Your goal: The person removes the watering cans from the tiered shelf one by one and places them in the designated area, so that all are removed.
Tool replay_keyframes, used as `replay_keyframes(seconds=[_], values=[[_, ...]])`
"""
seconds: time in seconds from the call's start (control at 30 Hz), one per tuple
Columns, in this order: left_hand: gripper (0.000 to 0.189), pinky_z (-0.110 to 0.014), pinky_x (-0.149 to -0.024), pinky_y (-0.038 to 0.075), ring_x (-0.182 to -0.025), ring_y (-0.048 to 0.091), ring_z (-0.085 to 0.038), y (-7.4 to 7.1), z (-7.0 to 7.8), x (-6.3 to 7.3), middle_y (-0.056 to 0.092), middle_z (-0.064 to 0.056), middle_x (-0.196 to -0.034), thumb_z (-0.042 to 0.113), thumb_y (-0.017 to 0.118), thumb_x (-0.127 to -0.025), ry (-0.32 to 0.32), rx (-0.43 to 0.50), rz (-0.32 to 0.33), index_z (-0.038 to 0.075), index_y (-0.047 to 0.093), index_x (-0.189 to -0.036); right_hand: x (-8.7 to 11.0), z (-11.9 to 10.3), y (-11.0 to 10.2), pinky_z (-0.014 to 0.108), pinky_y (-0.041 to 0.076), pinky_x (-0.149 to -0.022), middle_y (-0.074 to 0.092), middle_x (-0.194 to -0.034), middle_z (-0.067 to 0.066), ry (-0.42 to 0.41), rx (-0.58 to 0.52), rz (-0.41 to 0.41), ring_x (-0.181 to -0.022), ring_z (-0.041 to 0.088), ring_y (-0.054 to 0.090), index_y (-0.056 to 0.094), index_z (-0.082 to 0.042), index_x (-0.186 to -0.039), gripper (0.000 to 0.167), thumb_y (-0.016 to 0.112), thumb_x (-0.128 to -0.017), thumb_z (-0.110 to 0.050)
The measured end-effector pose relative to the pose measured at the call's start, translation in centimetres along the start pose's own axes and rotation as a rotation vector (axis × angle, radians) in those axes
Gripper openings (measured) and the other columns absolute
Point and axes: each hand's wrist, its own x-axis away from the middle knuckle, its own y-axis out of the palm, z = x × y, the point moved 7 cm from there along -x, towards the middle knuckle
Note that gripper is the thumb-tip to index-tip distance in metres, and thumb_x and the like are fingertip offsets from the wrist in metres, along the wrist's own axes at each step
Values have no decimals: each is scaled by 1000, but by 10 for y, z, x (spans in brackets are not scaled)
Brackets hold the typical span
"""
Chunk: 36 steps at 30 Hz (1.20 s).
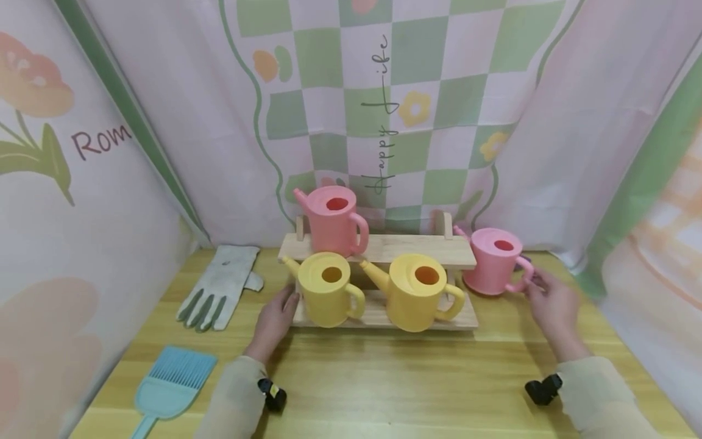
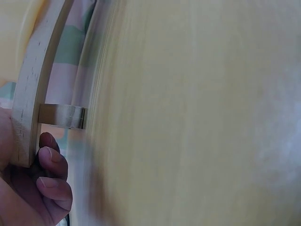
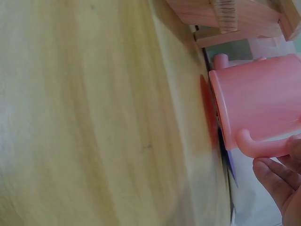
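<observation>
My right hand (image 1: 554,302) pinches the handle of a pink watering can (image 1: 488,262), right of a two-tier wooden shelf (image 1: 406,247). The right wrist view shows the fingertips (image 3: 270,176) at that handle and the can's base just over the tabletop. With my left hand (image 1: 274,320) I grip the left end of the shelf's lower board (image 2: 29,99), fingers curled under it. Two yellow watering cans, one left (image 1: 326,292) and one right (image 1: 414,296), stand on the lower board. Another pink watering can (image 1: 331,222) stands on the upper board's left part.
A grey-white work glove (image 1: 222,280) lies on the wooden table (image 1: 384,384) at the back left. Nearer on that side is a light blue dustpan-shaped tool (image 1: 172,381) with comb-like teeth. Patterned curtains (image 1: 417,122) hang behind the shelf and along both sides.
</observation>
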Motion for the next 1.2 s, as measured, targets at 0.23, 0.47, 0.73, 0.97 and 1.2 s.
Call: replay_keyframes(seconds=[0.23,0.47,0.73,0.97,1.2], values=[[51,-53,-110,34,-132,44,-39,0,0,0,46,-14,-147,38,44,-104,6,5,1,9,45,-146,1,-3,2,15,41,-58,64,-117,27,-28,19,18,-94,29,66,59,7,-125,32,58,-97,-9],[51,-54,-110,34,-132,44,-39,-1,0,-1,46,-14,-147,38,44,-104,10,15,5,10,45,-146,1,2,6,21,53,-69,60,-122,30,-12,-1,-42,-109,48,59,56,8,-127,34,56,-99,-12],[52,-54,-110,34,-132,43,-39,-1,0,-2,44,-14,-148,39,43,-104,19,9,-1,10,44,-147,-4,-9,-16,44,51,-85,56,-130,29,56,-22,12,-115,45,55,52,3,-134,50,52,-101,-34],[52,-54,-110,34,-132,44,-38,-1,-2,-3,45,-13,-147,41,43,-104,4,13,-3,11,45,-147,-8,-70,-34,57,44,-98,54,-136,23,-3,-64,22,-123,43,51,52,-3,-138,56,52,-99,-43],[52,-54,-110,33,-133,43,-38,2,-5,-4,45,-12,-148,40,44,-104,-3,26,-2,11,45,-146,-4,-150,-35,5,44,-82,65,-123,18,-175,-128,62,-103,20,65,63,-3,-125,42,64,-95,-32]])
